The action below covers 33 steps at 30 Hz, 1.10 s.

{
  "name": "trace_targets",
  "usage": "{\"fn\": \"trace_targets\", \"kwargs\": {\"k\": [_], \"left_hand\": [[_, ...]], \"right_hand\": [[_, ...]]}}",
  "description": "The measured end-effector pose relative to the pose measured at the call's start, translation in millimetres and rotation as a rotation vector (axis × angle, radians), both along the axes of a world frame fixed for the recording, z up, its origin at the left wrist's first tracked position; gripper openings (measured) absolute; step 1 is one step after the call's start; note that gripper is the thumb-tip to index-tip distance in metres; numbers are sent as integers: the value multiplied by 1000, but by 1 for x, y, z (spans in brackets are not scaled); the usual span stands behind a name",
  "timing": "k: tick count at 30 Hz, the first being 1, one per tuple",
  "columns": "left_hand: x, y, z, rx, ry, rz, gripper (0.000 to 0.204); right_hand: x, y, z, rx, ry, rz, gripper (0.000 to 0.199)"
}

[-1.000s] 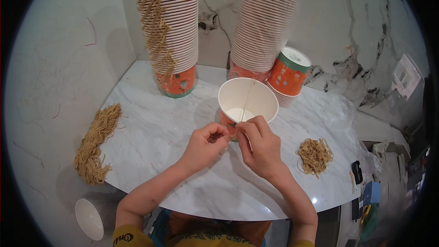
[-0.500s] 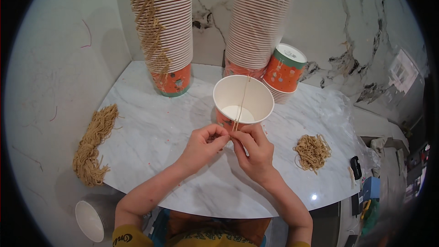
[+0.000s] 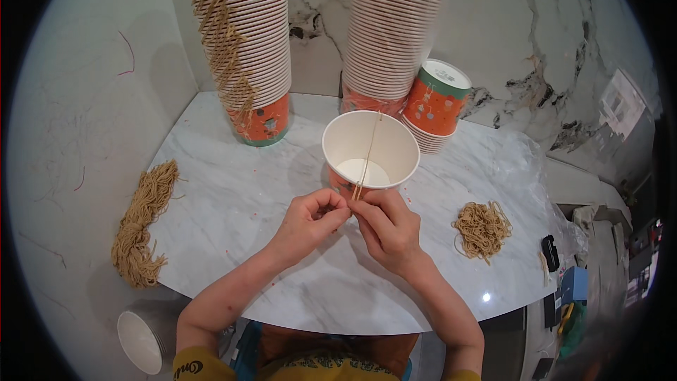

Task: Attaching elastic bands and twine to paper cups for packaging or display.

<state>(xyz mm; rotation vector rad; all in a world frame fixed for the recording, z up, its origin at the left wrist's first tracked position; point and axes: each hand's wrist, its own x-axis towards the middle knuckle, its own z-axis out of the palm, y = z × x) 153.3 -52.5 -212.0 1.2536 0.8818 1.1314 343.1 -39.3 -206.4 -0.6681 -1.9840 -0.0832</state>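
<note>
A white-lined paper bucket point(image 3: 338, 148) with an orange printed outside stands upright in the middle of the table. A thin tan string point(image 3: 369, 144) runs across its mouth from the far rim and down over the near rim. Just in front of the near rim, my left hand point(image 3: 310, 220) and my right hand point(image 3: 389, 224) meet fingertip to fingertip. Both pinch the string's near end. The small part between the fingertips is hidden, so I cannot tell whether it is knotted.
Behind stand a tall bucket stack point(image 3: 257, 42) with strings hanging down its side, a plastic-wrapped stack point(image 3: 391, 28) and a short inverted stack point(image 3: 436, 102). Tan string bundles lie at the left edge point(image 3: 144, 222) and right point(image 3: 483, 229). A black object point(image 3: 550, 252) sits at the right edge.
The view has shifted slightly, so the things appear a little further left and higher. My hands keep pinching the string at the near rim with barely any change.
</note>
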Motion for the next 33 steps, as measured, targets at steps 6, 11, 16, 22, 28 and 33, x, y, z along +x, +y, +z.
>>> {"fn": "trace_targets", "kwargs": {"k": [6,11,16,22,28,33], "left_hand": [[-2,-2,8,-30,-23,-29,8],[1,-5,4,30,6,-27,8],[4,-8,6,299,151,109,11],[11,-7,4,660,301,347,17],[11,-4,2,1161,488,547,27],[10,1,2,1258,505,515,30]], "right_hand": [[-4,3,-3,22,16,-11,24],[-7,2,-1,-31,49,-6,22],[-9,-4,0,-112,78,-28,20],[-11,-12,6,-302,188,14,17],[-15,-16,8,-306,150,-21,15],[-12,-17,14,-200,19,-85,14]]}}
